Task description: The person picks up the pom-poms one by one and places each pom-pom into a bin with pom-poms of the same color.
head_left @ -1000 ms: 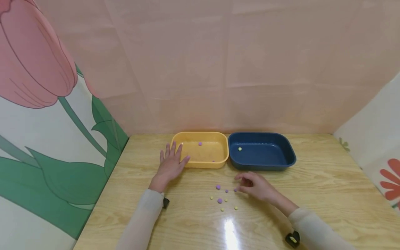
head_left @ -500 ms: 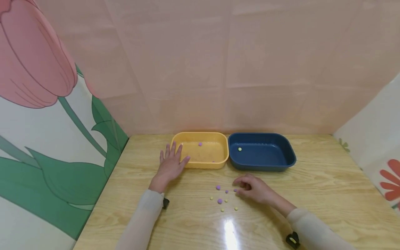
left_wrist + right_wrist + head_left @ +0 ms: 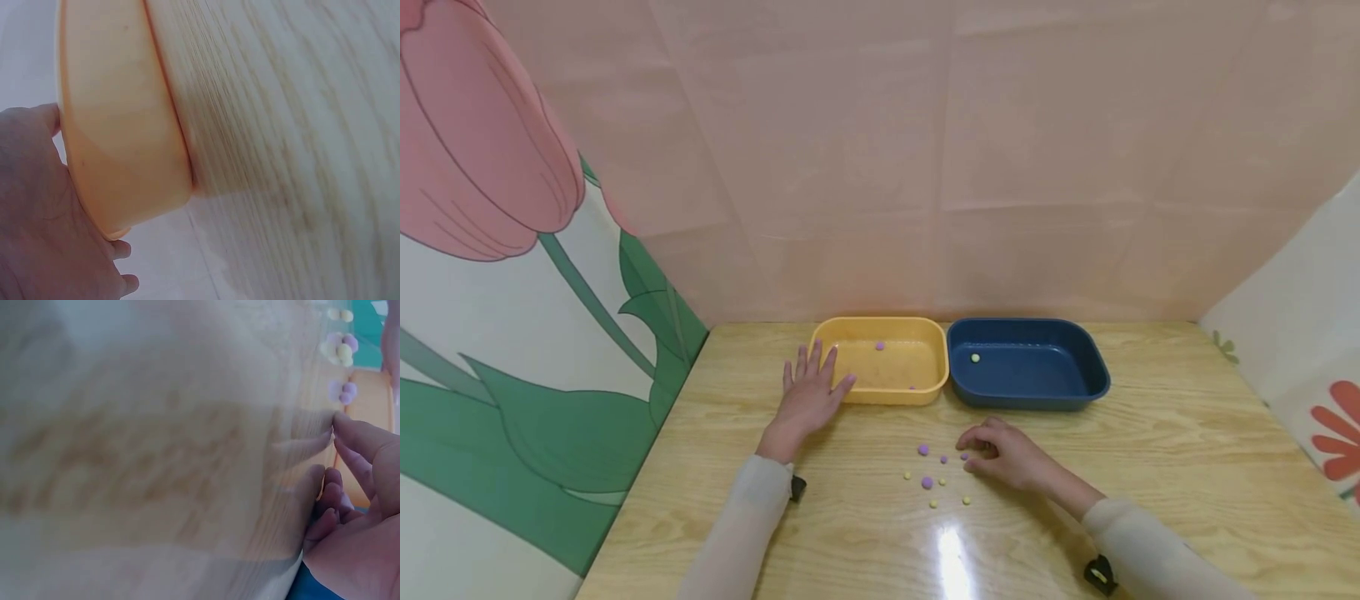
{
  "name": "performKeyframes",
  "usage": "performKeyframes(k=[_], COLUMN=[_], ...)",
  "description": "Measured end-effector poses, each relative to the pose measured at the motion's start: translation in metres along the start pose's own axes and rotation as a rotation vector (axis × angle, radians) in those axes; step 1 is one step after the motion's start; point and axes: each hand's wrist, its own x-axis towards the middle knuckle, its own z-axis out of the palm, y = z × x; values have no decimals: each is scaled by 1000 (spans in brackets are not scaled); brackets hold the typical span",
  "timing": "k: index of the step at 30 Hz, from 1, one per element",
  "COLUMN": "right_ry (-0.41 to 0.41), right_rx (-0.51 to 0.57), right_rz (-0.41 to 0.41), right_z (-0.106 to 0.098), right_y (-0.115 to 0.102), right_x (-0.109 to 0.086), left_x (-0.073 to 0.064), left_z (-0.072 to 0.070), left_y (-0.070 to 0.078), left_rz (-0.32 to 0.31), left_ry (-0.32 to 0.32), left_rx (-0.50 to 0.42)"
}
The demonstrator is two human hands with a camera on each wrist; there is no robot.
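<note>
My left hand (image 3: 806, 401) rests with spread fingers over the left end of the yellow tray (image 3: 936, 398); the left wrist view shows the hand (image 3: 44, 206) against the tray's rim (image 3: 64, 125). On the table to the right, my right hand (image 3: 1009, 454) is low at the wood, its thumb and forefinger apart. A small purple ball (image 3: 964, 457) lies at the gap between those fingertips. Beside it are several more small balls, purple (image 3: 923, 450) and pale yellow (image 3: 966, 501). In the right wrist view, the fingertips (image 3: 340, 419) meet the tabletop, with purple balls (image 3: 347, 394) just beyond.
A dark blue tray (image 3: 1030, 403) stands against the yellow one's right side, with a pale yellow ball (image 3: 975, 358) inside. Purple balls (image 3: 880, 346) lie in the yellow tray. Behind the wooden table (image 3: 1165, 417) hangs a pink cloth wall (image 3: 940, 167).
My right hand has shifted slightly left, its fingertips now around the nearest purple ball. The left hand and both trays have stayed put.
</note>
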Motion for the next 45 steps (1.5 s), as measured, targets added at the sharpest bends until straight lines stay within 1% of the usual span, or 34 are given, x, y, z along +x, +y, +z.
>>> performKeyframes(k=[4, 11, 16, 18, 21, 24, 32, 38, 45], right_ry=[10, 35, 24, 11, 8, 21, 70, 80, 91], right_rx=[-2, -25, -37, -22, 1, 17, -15, -19, -13], right_rz=[0, -28, 8, 29, 44, 48, 43, 49, 27], right_z=[0, 2, 0, -2, -6, -11, -30, -39, -48], right_y=[-1, -2, -5, -8, -13, -20, -39, -44, -49], right_x=[1, 2, 5, 7, 11, 18, 34, 43, 55], left_x=[0, 1, 1, 1, 0, 1, 1, 2, 2], left_z=[1, 2, 1, 1, 1, 0, 1, 1, 1], left_y=[-1, -3, -3, -3, -3, -2, -2, -3, -2], left_rz=[1, 6, 10, 11, 9, 7, 9, 10, 9], left_ry=[3, 11, 9, 7, 7, 8, 2, 2, -4], left_rx=[-19, -13, -18, -22, -23, -22, -23, -19, -11])
